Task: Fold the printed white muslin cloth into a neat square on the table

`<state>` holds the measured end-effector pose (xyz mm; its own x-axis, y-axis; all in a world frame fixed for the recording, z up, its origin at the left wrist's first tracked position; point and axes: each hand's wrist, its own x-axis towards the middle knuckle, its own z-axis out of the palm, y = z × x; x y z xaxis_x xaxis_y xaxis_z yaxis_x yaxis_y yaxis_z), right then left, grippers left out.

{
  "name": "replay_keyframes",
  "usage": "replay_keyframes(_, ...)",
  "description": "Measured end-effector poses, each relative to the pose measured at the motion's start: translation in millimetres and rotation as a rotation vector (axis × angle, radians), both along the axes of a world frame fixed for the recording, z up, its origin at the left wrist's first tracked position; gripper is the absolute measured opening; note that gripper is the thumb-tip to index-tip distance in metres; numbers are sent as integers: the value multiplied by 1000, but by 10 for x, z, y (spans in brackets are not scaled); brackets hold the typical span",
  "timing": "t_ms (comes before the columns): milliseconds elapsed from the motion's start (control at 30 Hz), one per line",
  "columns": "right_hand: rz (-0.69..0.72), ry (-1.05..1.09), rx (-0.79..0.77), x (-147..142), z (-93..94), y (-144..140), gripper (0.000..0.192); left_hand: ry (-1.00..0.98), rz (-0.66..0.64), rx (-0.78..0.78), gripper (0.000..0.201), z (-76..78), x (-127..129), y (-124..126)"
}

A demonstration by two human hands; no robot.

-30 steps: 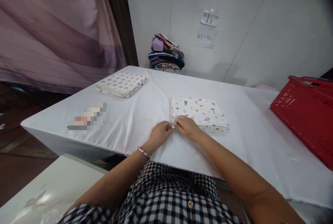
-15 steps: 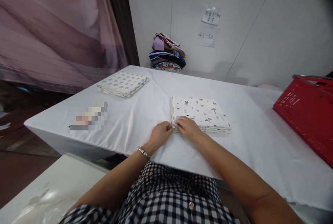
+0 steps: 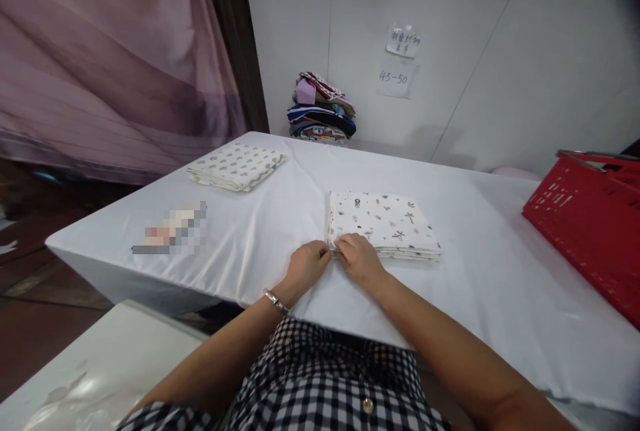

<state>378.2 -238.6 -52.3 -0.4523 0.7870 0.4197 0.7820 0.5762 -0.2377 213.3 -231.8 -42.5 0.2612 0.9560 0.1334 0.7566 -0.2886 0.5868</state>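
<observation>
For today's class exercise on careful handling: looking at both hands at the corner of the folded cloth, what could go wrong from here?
1. Both the left hand and right hand pinch one near corner of the folded cloth; pulling there may undo its layers.
2. Tugging could also wrinkle the white tablecloth underneath.

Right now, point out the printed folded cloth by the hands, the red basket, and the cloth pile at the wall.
printed folded cloth (image 3: pixel 385 221), head view, top face.
red basket (image 3: pixel 585 224), head view, near side wall.
cloth pile (image 3: pixel 321 109), head view, middle of stack.
</observation>
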Motion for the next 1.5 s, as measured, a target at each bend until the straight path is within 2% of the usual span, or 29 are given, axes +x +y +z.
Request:
replay_keyframes(133,-61,16,55,-57,-41,-19,19,-105,6,-60,20,27,-3,9)
replay_keyframes(267,-82,38,63,-89,-40,-28,20,-162,0,-58,18,34,-10,13)
replay_keyframes(533,-70,56,48,-87,-48,-51,21,-44,-5,17,20,21,-24,2)
replay_keyframes(700,-71,30,63,-97,-68,-46,22,-192,71,-5,14,26,-46,27)
replay_keyframes(767,-80,19,62,-117,-65,-51,21,-215,21,116,20,45,-15,50)
replay_keyframes(833,-88,25,56,-129,-47,-64,21,-188,-126,259,21,67,28,77)
replay_keyframes(933,-24,40,49,-68,2,-106,25,-89,-274,351,23,77,60,121)
replay_keyframes(1033,17,39,67,187,46,-181,27,6,-318,373,22,49,33,175)
replay_keyframes(1100,-58,46,83,490,50,-265,26,30,-336,397,21,22,4,211)
replay_keyframes(1233,-310,82,88,1289,0,-523,25,28,-347,425,21,-9,-26,255)
replay_keyframes(1333,-530,155,29,1823,-32,-715,27,16,-357,438,21,-10,-28,267)
replay_keyframes(1400,-684,290,-7,2047,-25,-778,28,-1,-352,456,23,-7,-23,273)
replay_keyframes(1500,-833,594,-114,2163,35,-733,28,-21,-330,487,31,-4,-9,281)
